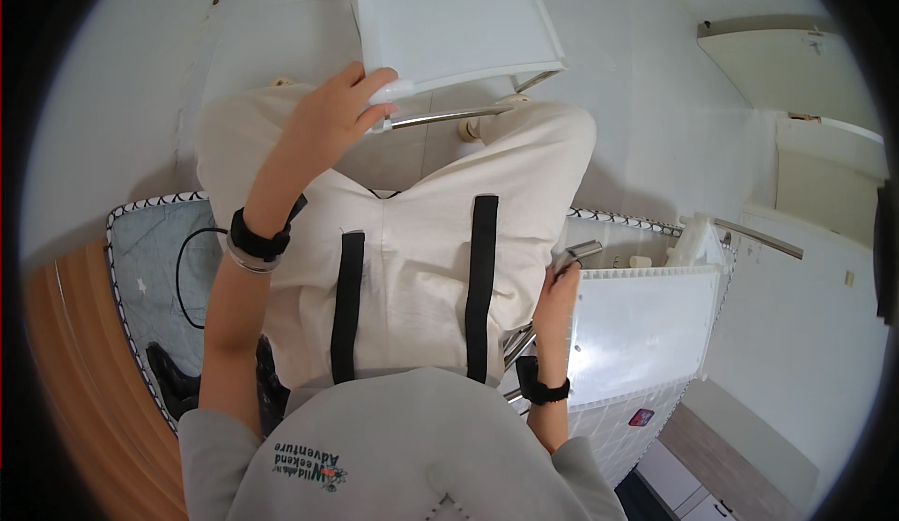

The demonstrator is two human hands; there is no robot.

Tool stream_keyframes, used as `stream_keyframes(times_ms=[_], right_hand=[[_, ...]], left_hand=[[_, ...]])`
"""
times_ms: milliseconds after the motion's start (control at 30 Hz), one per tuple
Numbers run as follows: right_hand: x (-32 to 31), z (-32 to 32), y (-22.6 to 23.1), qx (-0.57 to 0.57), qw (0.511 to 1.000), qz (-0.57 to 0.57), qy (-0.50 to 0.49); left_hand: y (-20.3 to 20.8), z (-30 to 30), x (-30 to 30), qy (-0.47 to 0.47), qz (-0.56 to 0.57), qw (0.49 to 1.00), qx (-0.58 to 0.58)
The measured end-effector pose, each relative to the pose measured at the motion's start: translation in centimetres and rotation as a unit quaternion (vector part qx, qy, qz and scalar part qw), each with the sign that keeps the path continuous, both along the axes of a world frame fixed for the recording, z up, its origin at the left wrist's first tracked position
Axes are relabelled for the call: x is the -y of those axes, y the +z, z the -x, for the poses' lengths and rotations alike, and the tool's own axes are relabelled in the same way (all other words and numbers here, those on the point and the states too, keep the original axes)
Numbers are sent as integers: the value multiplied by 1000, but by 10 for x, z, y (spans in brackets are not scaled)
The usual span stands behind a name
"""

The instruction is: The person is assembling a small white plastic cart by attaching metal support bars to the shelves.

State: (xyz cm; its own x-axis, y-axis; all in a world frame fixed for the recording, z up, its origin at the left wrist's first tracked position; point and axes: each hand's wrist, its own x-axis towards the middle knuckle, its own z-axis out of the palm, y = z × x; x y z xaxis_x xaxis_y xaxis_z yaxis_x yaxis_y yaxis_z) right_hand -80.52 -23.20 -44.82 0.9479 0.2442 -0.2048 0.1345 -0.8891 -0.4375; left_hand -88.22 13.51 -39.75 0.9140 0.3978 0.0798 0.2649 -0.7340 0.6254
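Note:
My left hand (348, 114) is closed on the near left corner of a white plastic shelf frame (454, 29), which stands in front of my knees. A white upright post (365, 15) rises at that corner. Along the shelf's near side, below its rim, runs a shiny metal tube (449, 117). Beside my right thigh, my right hand (557, 296) is wrapped round short metal tubes (578, 255) whose ends stick out past the fingers. Close to that hand lies a second white plastic panel (641, 334) with a ribbed edge.
I sit on a grey pad (164, 249) with a patterned border. A black shiny object (173, 381) and a black cable (183, 287) lie at left, near a brown wooden surface (84, 334). At right are a metal rod (763, 238) and a white cabinet panel (777, 62).

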Motion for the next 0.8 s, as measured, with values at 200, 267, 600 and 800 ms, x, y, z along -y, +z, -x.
stream_keyframes(times_ms=[200,267,600,800], right_hand=[[-36,-33,81,72,981,-176,39],[-55,-44,101,128,970,-182,99],[-153,-69,124,306,873,-214,314],[-157,-72,113,247,894,-178,329]], left_hand=[[1,18,-3,-6,-14,1000,-15],[6,20,-6,6,-13,1000,-26],[8,29,-12,20,-10,999,-33],[10,38,-23,24,-18,998,-54]])
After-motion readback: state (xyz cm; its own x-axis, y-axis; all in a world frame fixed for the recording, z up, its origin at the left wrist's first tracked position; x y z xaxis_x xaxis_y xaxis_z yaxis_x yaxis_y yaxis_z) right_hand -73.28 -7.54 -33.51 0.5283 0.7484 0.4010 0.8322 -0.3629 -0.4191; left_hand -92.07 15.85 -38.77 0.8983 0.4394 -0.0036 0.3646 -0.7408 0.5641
